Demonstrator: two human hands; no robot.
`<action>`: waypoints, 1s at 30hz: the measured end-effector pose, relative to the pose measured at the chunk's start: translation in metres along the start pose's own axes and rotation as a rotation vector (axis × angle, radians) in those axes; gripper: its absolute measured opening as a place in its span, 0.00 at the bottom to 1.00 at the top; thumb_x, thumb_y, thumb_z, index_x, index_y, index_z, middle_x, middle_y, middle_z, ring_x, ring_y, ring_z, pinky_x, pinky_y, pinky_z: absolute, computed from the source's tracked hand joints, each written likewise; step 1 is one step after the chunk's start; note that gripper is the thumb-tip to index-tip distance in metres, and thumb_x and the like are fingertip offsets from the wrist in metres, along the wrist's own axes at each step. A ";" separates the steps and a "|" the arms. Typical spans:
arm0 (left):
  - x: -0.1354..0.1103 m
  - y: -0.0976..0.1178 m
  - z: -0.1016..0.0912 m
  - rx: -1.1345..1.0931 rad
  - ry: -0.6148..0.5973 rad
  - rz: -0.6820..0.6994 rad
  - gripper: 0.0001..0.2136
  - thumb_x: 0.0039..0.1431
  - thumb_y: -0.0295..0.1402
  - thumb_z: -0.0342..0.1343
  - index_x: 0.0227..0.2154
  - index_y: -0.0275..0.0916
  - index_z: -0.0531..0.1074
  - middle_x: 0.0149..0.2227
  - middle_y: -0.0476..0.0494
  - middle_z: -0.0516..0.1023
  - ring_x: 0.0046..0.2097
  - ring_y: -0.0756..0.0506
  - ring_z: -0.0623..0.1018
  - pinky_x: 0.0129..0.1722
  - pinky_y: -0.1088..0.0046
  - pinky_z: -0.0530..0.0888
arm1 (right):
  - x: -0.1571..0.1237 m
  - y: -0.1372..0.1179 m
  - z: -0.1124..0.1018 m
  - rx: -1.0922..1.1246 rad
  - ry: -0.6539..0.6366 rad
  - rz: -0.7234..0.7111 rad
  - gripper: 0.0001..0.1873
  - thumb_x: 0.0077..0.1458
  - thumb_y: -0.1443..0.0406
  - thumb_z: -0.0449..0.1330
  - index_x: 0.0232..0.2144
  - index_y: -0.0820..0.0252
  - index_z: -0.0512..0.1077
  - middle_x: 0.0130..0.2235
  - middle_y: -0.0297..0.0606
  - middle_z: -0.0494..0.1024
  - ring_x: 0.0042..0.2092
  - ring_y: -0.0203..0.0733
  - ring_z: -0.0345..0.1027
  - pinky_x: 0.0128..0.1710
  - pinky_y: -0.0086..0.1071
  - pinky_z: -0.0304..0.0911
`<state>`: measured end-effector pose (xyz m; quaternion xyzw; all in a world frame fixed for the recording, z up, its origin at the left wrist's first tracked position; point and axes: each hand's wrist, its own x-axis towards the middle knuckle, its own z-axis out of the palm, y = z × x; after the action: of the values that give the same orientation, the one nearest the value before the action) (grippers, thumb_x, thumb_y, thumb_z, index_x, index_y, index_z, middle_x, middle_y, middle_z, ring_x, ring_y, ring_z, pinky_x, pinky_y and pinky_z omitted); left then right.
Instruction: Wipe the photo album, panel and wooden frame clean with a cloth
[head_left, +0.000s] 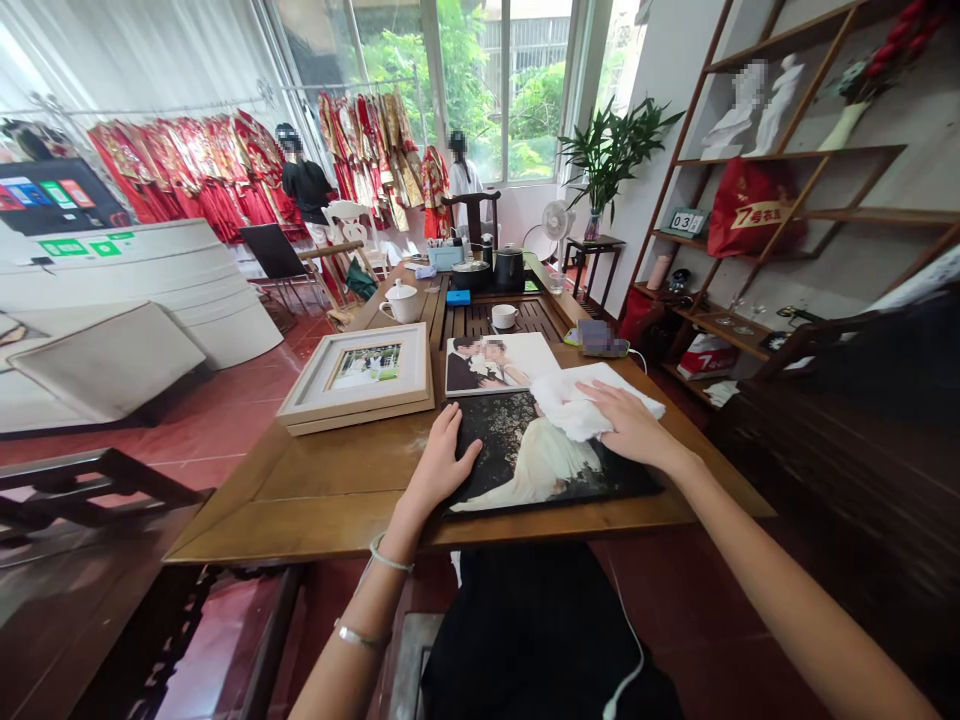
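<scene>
A dark photo panel with a white-gowned figure printed on it lies flat near the table's front edge. My left hand rests on its left edge, thumb spread from the fingers, holding nothing. With my right hand I hold a bunched white cloth against the panel's upper right part, which the cloth hides. Just behind the panel lies a second photo print of a couple, its right corner touched or covered by the cloth. To the left are stacked light wooden picture frames, the top one holding a small photo.
On the wooden table stand a lidded white cup, a small white cup, a blue box and a dark pot. A phone with a cable lies at the right. Two people stand near hanging red garments.
</scene>
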<state>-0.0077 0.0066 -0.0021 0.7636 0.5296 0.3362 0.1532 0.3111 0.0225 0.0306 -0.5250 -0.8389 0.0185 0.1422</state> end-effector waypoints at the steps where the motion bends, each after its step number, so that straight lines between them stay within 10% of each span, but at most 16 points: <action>1: 0.000 -0.001 0.001 0.001 0.005 0.004 0.26 0.59 0.40 0.51 0.58 0.33 0.59 0.64 0.30 0.56 0.66 0.38 0.55 0.65 0.55 0.53 | 0.007 0.001 0.002 -0.018 0.003 0.021 0.33 0.43 0.71 0.51 0.55 0.58 0.67 0.63 0.41 0.59 0.64 0.55 0.47 0.60 0.56 0.47; 6: 0.000 -0.006 0.007 -0.015 0.063 0.019 0.21 0.63 0.36 0.43 0.57 0.35 0.61 0.63 0.34 0.59 0.65 0.40 0.57 0.65 0.55 0.53 | 0.011 -0.006 0.009 -0.040 0.040 -0.011 0.35 0.41 0.72 0.52 0.56 0.56 0.66 0.64 0.41 0.58 0.65 0.57 0.45 0.59 0.59 0.44; 18: 0.003 -0.011 0.010 -0.025 0.052 0.011 0.21 0.62 0.31 0.42 0.57 0.34 0.61 0.63 0.34 0.59 0.66 0.41 0.57 0.65 0.54 0.53 | -0.094 -0.042 -0.027 0.166 -0.108 -0.228 0.35 0.44 0.73 0.53 0.55 0.42 0.67 0.64 0.30 0.58 0.66 0.51 0.44 0.62 0.56 0.40; 24: 0.002 -0.014 0.011 -0.032 0.058 0.025 0.21 0.62 0.31 0.42 0.58 0.35 0.61 0.63 0.34 0.59 0.66 0.41 0.57 0.65 0.54 0.53 | -0.062 -0.019 -0.019 0.205 -0.042 -0.217 0.24 0.50 0.67 0.56 0.50 0.45 0.72 0.61 0.34 0.64 0.63 0.53 0.52 0.61 0.55 0.45; 30: 0.002 -0.016 0.010 -0.045 0.036 0.031 0.21 0.62 0.31 0.41 0.58 0.35 0.60 0.64 0.34 0.57 0.66 0.41 0.56 0.65 0.55 0.51 | -0.004 0.000 0.003 0.097 0.064 -0.147 0.33 0.43 0.71 0.55 0.55 0.51 0.67 0.62 0.37 0.63 0.63 0.52 0.51 0.59 0.52 0.49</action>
<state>-0.0116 0.0154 -0.0180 0.7620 0.5127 0.3639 0.1554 0.3118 0.0194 0.0267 -0.4547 -0.8684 0.0318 0.1952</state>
